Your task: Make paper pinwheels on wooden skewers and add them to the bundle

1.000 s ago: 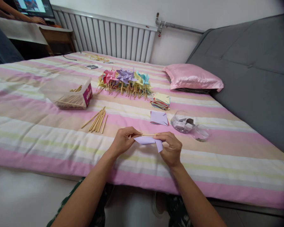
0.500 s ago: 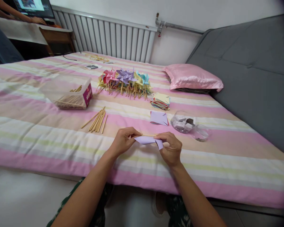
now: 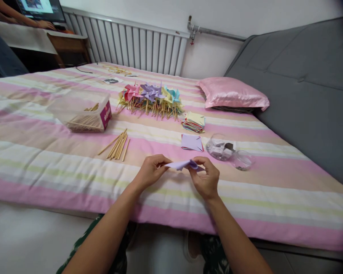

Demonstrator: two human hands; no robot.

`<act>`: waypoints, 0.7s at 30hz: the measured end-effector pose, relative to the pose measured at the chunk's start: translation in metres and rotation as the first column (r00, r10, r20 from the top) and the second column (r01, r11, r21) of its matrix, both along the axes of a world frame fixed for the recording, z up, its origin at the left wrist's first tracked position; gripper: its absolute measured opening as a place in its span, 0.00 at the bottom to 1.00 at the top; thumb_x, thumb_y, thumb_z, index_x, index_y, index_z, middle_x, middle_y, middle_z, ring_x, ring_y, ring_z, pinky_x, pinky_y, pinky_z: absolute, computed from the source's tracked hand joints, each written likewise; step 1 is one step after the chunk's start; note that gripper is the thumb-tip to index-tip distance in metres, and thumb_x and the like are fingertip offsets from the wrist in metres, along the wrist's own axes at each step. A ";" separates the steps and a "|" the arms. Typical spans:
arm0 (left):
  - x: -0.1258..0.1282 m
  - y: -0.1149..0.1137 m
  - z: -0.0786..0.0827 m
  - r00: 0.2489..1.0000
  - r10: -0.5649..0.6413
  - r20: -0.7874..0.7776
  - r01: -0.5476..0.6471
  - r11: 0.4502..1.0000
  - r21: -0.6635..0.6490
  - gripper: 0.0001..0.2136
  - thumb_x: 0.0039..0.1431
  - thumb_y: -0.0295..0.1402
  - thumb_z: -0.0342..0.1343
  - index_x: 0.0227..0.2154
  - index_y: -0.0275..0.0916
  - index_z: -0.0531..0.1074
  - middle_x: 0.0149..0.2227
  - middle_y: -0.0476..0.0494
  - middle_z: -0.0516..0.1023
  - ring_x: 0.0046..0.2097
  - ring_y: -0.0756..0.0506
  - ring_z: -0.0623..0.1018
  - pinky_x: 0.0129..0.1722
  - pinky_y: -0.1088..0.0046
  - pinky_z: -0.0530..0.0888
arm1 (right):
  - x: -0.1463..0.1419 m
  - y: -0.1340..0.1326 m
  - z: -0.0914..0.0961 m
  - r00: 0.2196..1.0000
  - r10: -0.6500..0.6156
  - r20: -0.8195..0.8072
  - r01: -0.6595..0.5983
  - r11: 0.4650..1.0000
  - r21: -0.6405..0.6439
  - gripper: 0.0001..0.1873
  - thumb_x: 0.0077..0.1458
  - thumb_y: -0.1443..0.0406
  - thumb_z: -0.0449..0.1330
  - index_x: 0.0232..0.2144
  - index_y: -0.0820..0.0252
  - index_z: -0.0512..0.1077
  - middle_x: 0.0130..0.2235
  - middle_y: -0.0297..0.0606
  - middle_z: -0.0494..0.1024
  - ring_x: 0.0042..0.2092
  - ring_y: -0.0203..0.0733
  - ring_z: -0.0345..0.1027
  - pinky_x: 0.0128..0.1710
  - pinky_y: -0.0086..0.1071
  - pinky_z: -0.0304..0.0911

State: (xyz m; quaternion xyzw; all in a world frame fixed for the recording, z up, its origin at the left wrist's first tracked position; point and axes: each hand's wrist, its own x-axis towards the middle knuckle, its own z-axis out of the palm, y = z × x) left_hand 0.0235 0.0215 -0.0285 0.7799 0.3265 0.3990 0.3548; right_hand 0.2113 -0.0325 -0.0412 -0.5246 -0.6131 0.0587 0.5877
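Between my two hands is a purple paper pinwheel (image 3: 180, 164), partly folded and curled, held just above the bed's front part. My left hand (image 3: 154, 169) pinches its left end. My right hand (image 3: 205, 177) grips the curled right part between thumb and fingers. The wooden stick is hidden from this angle. Just beyond my right hand lie purple paper squares (image 3: 191, 142) with slits at the corners. Loose wooden sticks (image 3: 118, 145) rest to the left of my left hand. Clear plastic containers (image 3: 220, 147) with small pieces stand to the right.
A clear box (image 3: 82, 114) of sticks stands at the left. Finished pinwheels (image 3: 150, 95) lie in a pile farther back, near a stack of coloured paper (image 3: 193, 122). A pink pillow (image 3: 234, 93) lies by the grey headboard (image 3: 300, 83). Another person's hand (image 3: 45, 25) rests on a desk.
The purple paper has turned and tilted in my hands, its right side now curling upward. The stick seen along its top edge before is out of sight. Both hands stay nearly in place.
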 end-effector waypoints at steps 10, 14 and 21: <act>0.023 -0.006 -0.015 0.901 0.203 0.383 0.035 0.846 -0.532 0.09 0.50 0.35 0.59 0.30 0.35 0.73 0.27 0.46 0.75 0.29 0.51 0.72 0.29 0.76 0.67 | 0.011 0.014 -0.003 0.866 0.012 -0.500 -0.062 0.995 -0.082 0.28 0.47 0.57 0.63 0.49 0.62 0.63 0.44 0.48 0.74 0.38 0.40 0.71 0.39 0.36 0.66; 0.033 -0.013 -0.013 0.829 0.294 0.475 0.086 0.773 -0.628 0.08 0.50 0.34 0.59 0.29 0.35 0.69 0.25 0.50 0.73 0.25 0.55 0.70 0.26 0.79 0.65 | 0.005 0.019 -0.009 0.698 -0.043 -0.714 -0.209 0.942 -0.262 0.22 0.47 0.53 0.62 0.39 0.62 0.70 0.40 0.43 0.76 0.32 0.35 0.69 0.31 0.29 0.64; 0.043 -0.021 -0.014 0.803 0.293 0.520 0.160 0.734 -0.660 0.14 0.51 0.39 0.59 0.35 0.39 0.62 0.27 0.47 0.77 0.23 0.51 0.75 0.24 0.77 0.68 | -0.013 0.014 -0.007 0.657 0.037 -0.753 -0.406 0.859 -0.311 0.18 0.41 0.55 0.67 0.32 0.62 0.74 0.33 0.38 0.78 0.30 0.36 0.70 0.31 0.30 0.66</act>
